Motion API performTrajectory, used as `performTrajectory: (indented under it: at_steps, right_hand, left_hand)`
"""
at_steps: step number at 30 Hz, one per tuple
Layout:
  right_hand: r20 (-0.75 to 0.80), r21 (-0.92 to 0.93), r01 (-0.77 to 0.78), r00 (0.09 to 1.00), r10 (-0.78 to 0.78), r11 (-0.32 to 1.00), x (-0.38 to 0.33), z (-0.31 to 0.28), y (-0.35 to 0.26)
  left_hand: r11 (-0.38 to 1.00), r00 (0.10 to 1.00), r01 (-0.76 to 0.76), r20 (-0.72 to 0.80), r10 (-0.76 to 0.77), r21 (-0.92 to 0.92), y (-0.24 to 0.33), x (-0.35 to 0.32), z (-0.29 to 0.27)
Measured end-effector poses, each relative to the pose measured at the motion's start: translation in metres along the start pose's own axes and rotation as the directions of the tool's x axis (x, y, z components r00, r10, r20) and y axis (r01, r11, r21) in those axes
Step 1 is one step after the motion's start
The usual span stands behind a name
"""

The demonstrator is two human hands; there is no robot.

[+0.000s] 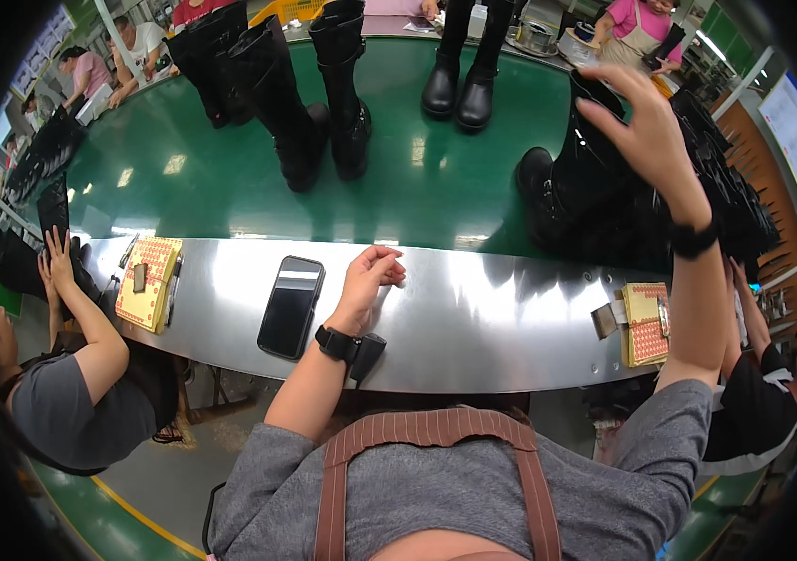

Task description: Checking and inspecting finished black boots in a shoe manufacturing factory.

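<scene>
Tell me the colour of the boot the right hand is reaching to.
Black, seen in the head view: the boot at the right hand on the green belt.

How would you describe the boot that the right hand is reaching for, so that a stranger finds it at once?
Start at the green conveyor belt behind the shiny metal ledge. At its right end, a tall black boot stands beneath the raised right hand. Unlike the other boots farther along the belt, it is nearest the ledge and the only one at a hand.

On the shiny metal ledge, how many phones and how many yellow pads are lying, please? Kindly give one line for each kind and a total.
Black phone: 1
Yellow pads: 2 (left pad, right pad)
Total: 3
</scene>
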State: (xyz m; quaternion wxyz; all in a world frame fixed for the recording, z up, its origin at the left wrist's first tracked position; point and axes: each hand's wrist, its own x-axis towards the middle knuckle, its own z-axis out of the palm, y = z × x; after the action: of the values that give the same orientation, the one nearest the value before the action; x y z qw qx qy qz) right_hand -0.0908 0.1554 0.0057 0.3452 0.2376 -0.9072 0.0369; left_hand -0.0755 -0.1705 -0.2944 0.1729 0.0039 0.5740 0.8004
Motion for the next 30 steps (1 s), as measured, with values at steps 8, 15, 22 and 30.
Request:
performTrajectory:
  at_steps: [8, 15, 22, 30]
  right_hand:
    - [0.303, 0.362, -0.485, 0.869, 0.392, 0.796, -0.208, 0.043, -0.059]
    - [0.362, 0.246, -0.706, 0.703, 0.612, 0.664, -0.306, 0.071, -0.117]
    - [0.092, 0.099, -0.670, 0.742, 0.664, 0.736, -0.350, 0.085, -0.130]
    - [0.099, 0.104, -0.684, 0.729, 0.677, 0.722, -0.332, 0.091, -0.126]
  left_hand:
    - [1.000, 1.000, -0.011, -0.009, 0.011, -0.021, 0.003, 0.005, 0.001]
    - [0.865, 0.993, 0.019, 0.095, -0.076, 0.501, 0.045, 0.021, 0.019]
    - [0.356, 0.932, -0.335, 0.253, 0.258, 0.872, 0.081, 0.134, 0.113]
    - [0.097, 0.944, -0.144, 0.107, 0.312, 0.985, 0.082, 0.269, 0.114]
